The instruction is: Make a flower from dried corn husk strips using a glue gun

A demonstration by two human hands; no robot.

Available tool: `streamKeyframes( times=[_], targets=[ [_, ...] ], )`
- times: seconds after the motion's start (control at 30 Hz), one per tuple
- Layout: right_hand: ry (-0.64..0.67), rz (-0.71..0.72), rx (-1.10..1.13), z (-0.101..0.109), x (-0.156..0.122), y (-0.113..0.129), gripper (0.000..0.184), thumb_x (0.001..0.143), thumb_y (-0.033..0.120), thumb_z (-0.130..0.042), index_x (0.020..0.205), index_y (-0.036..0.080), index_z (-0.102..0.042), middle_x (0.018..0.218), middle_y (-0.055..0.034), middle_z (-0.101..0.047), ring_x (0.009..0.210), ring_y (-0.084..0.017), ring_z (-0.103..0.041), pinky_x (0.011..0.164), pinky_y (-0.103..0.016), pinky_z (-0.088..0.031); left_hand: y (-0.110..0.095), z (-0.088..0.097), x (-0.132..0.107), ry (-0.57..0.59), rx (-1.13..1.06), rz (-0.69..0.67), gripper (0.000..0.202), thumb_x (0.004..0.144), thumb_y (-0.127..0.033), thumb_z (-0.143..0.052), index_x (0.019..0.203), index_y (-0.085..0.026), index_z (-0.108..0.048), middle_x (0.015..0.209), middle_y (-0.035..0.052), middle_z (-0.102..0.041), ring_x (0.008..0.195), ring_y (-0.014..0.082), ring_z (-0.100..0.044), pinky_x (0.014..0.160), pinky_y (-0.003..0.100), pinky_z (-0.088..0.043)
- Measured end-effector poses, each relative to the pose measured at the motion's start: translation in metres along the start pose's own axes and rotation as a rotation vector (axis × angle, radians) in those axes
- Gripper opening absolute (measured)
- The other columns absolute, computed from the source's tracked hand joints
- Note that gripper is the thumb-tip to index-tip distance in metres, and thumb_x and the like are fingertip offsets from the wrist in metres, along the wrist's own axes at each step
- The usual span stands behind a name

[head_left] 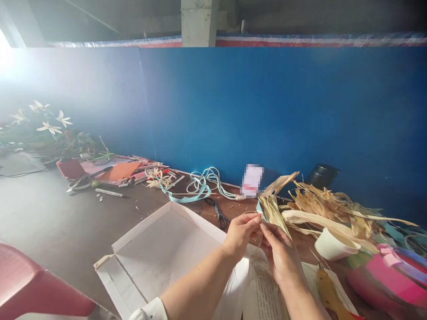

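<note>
My left hand (245, 231) and my right hand (275, 244) meet above the right edge of a white open cardboard box lid (167, 253). Both are closed in a pinch, thumbs and fingertips close together. What lies between the fingertips is too small to make out; a thin pale strand seems to hang below them. Just behind the hands lies a bundle of pale dried corn husks (274, 213). Dark-handled scissors (218, 213) rest on the brown table to the left of my fingers. A printed page (263, 289) lies under my wrists.
Loose dried husks (320, 204), a white cup (335, 244) tilted over and a pink container (383, 275) crowd the right. Coiled pale cord (213, 178), light-blue ribbon (193, 195) and coloured paper (122, 171) lie along the blue partition (267, 111). A pink chair (36, 284) stands at lower left.
</note>
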State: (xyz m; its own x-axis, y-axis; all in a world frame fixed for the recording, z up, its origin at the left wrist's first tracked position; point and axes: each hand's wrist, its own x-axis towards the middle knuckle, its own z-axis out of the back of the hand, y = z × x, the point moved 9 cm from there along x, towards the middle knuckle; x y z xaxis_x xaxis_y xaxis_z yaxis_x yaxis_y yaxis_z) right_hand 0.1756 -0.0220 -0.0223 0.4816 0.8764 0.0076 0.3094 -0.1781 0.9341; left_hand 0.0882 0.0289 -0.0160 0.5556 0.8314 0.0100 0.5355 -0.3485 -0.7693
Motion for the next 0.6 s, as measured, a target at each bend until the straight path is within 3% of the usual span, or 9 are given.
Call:
streamKeyframes(
  times=[0.1,0.23,0.6],
  targets=[
    [0.016,-0.044,0.035,-0.004,-0.002,-0.001,0.02,0.065,0.034,-0.08,0.079,0.022,-0.073,0.058,0.0019,-0.053,0.052,-0.009,-0.043,0.043,-0.022,-0.039,0.007,-0.01,-0.002,0.109,-0.048,0.046,0.049,0.065,-0.05,-0.077,0.087,-0.008,-0.065,0.063,0.0045,-0.06,0.052,0.0143,-0.057,0.052,0.025,-0.041],
    [0.003,-0.054,0.064,-0.001,-0.003,-0.001,0.02,0.061,0.034,-0.082,0.072,0.021,-0.072,0.052,0.0047,-0.041,0.047,-0.006,-0.029,0.037,-0.019,-0.026,0.012,-0.011,-0.001,0.157,-0.101,0.082,0.047,0.063,-0.046,-0.079,0.085,-0.008,-0.063,0.063,0.0053,-0.061,0.051,0.0151,-0.059,0.05,0.024,-0.041],
    [0.014,-0.063,0.052,0.0,-0.004,-0.004,0.022,0.06,0.036,-0.082,0.073,0.022,-0.071,0.058,0.0033,-0.045,0.05,-0.007,-0.029,0.039,-0.02,-0.025,0.014,-0.015,-0.002,0.269,-0.074,0.161,0.045,0.065,-0.048,-0.077,0.082,-0.008,-0.064,0.064,0.0078,-0.063,0.057,0.0168,-0.06,0.056,0.026,-0.042]
  ],
)
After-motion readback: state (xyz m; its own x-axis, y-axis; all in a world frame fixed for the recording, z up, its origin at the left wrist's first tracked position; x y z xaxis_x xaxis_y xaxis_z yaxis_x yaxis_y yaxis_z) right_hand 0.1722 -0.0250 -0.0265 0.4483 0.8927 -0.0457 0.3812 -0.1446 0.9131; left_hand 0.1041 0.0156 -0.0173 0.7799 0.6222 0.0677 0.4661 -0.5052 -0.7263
